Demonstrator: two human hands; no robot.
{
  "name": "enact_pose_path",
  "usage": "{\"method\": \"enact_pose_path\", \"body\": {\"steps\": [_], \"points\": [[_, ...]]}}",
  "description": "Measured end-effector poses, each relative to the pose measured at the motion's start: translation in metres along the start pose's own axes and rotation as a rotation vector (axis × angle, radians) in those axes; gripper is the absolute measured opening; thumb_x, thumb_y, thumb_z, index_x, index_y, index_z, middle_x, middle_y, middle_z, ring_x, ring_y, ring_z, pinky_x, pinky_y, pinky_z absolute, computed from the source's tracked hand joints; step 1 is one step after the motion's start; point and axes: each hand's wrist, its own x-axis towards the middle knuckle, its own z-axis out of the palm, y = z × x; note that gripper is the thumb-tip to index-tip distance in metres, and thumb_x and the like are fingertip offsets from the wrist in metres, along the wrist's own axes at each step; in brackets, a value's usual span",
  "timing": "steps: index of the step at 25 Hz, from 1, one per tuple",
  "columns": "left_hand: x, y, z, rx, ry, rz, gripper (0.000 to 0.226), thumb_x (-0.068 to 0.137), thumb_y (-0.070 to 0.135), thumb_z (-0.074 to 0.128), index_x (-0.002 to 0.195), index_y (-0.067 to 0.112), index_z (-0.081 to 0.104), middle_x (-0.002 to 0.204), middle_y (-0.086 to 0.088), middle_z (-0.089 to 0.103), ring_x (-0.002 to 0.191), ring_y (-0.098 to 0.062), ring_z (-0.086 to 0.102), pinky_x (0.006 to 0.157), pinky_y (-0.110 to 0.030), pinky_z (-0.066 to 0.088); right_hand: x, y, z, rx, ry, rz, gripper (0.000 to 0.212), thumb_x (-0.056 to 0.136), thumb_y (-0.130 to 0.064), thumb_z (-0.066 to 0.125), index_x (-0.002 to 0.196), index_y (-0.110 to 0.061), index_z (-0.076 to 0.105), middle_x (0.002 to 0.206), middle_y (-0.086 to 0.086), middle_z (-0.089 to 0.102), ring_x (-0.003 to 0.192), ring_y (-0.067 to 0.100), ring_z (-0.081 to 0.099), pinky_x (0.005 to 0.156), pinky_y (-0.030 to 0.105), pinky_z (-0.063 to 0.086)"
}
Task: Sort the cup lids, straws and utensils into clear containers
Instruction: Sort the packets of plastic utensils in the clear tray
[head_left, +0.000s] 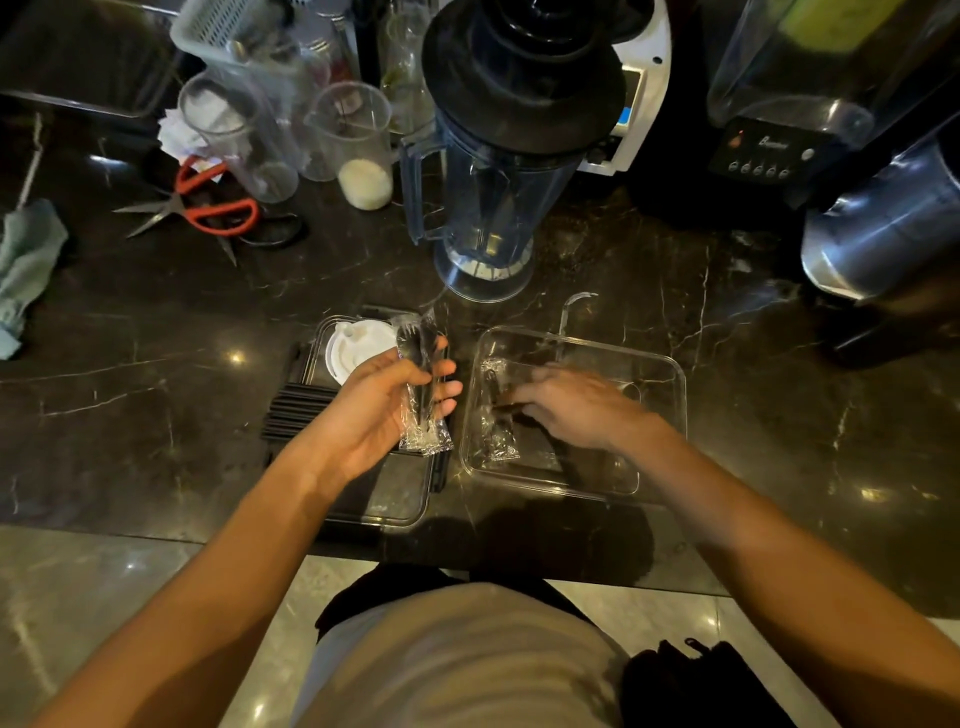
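My left hand (387, 402) holds a bundle of wrapped black utensils (422, 384), a fork tip showing at the top, above the left clear container (400, 512). That container holds white cup lids (358, 349), and black straws (296, 410) lie at its left side. My right hand (576, 405) is blurred inside the right clear container (670, 374), fingers reaching toward a wrapped utensil (496, 415) lying there. Whether it touches the packet I cannot tell.
A blender jug (498, 187) stands right behind the containers. Red-handled scissors (208, 208), clear measuring cups (358, 140) and a basket sit at back left, a cloth (26, 260) at far left, blender machines (779, 145) at back right. The counter edge (156, 535) runs near me.
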Motion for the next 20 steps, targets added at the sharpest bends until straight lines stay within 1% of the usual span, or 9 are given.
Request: {"method": "enact_pose_path", "body": {"steps": [2,4,6,8,11,14,16,18,20], "points": [[-0.001,0.000,0.001,-0.001,0.005,-0.003,0.046,0.097,-0.004,0.046,0.142,0.001,0.054,0.107,-0.010,0.072,0.089,-0.023,0.073,0.078,-0.033,0.063,0.010,-0.001,0.010,-0.170,-0.020,-0.051,0.053,0.100,-0.016,0.061,0.144,-0.044,0.051,0.138,-0.003,0.062,0.126,0.020,0.058,0.108,0.045,0.046],[-0.002,0.001,0.002,0.002,0.003,0.002,0.046,0.097,-0.005,0.046,0.143,0.001,0.053,0.107,-0.010,0.071,0.089,-0.023,0.073,0.079,-0.033,0.063,0.012,-0.002,0.017,-0.212,-0.036,-0.029,0.067,0.096,-0.012,0.064,0.150,-0.045,0.040,0.147,0.001,0.058,0.137,0.026,0.053,0.112,0.047,0.042],[-0.003,0.002,0.002,0.005,0.003,0.005,0.046,0.097,-0.005,0.045,0.142,0.000,0.053,0.107,-0.010,0.071,0.088,-0.023,0.073,0.079,-0.033,0.062,0.007,0.001,0.018,-0.214,-0.003,0.015,0.057,0.098,-0.016,0.064,0.148,-0.036,0.044,0.141,0.007,0.059,0.134,0.028,0.054,0.110,0.046,0.044],[-0.003,0.002,0.001,0.004,0.000,0.008,0.046,0.097,-0.005,0.045,0.142,0.001,0.053,0.107,-0.011,0.071,0.088,-0.022,0.073,0.078,-0.033,0.062,-0.001,0.004,0.016,-0.203,0.048,0.059,0.043,0.099,-0.023,0.065,0.141,-0.026,0.055,0.140,0.009,0.054,0.132,0.027,0.052,0.109,0.044,0.046],[-0.002,0.000,0.000,0.013,-0.004,-0.002,0.046,0.098,-0.004,0.046,0.142,0.002,0.054,0.110,-0.011,0.071,0.091,-0.023,0.073,0.078,-0.033,0.063,-0.009,0.008,0.007,-0.129,0.062,0.113,0.034,0.098,-0.034,0.066,0.130,-0.020,0.065,0.130,0.003,0.052,0.125,0.021,0.050,0.105,0.039,0.045],[0.001,-0.002,0.002,0.018,-0.001,-0.015,0.045,0.097,-0.004,0.047,0.142,0.002,0.055,0.111,-0.012,0.071,0.092,-0.024,0.074,0.078,-0.034,0.062,-0.013,0.013,0.002,0.228,0.033,0.198,0.016,0.099,-0.030,0.066,0.115,-0.027,0.062,0.107,-0.009,0.060,0.109,0.015,0.061,0.084,0.028,0.046],[0.004,-0.001,0.005,0.023,-0.007,-0.017,0.045,0.097,-0.004,0.047,0.141,0.002,0.055,0.110,-0.012,0.071,0.090,-0.024,0.074,0.077,-0.034,0.062,-0.017,0.015,0.003,0.455,0.049,0.255,0.015,0.099,-0.026,0.068,0.112,-0.025,0.062,0.106,-0.009,0.065,0.104,0.013,0.064,0.080,0.026,0.047],[0.006,0.000,0.008,0.025,-0.013,-0.014,0.046,0.097,-0.005,0.047,0.142,0.001,0.054,0.108,-0.012,0.071,0.089,-0.024,0.074,0.076,-0.034,0.062,-0.019,0.014,0.004,0.436,0.029,0.254,0.014,0.098,-0.023,0.068,0.108,-0.028,0.060,0.104,-0.010,0.065,0.103,0.013,0.063,0.081,0.027,0.047],[0.008,0.001,0.010,0.032,-0.017,-0.018,0.047,0.096,-0.005,0.048,0.142,0.001,0.053,0.107,-0.012,0.071,0.088,-0.024,0.074,0.076,-0.034,0.062,-0.017,0.008,0.010,0.279,-0.046,0.217,0.018,0.099,-0.022,0.065,0.112,-0.033,0.057,0.106,-0.008,0.065,0.104,0.016,0.064,0.088,0.034,0.052]]}}
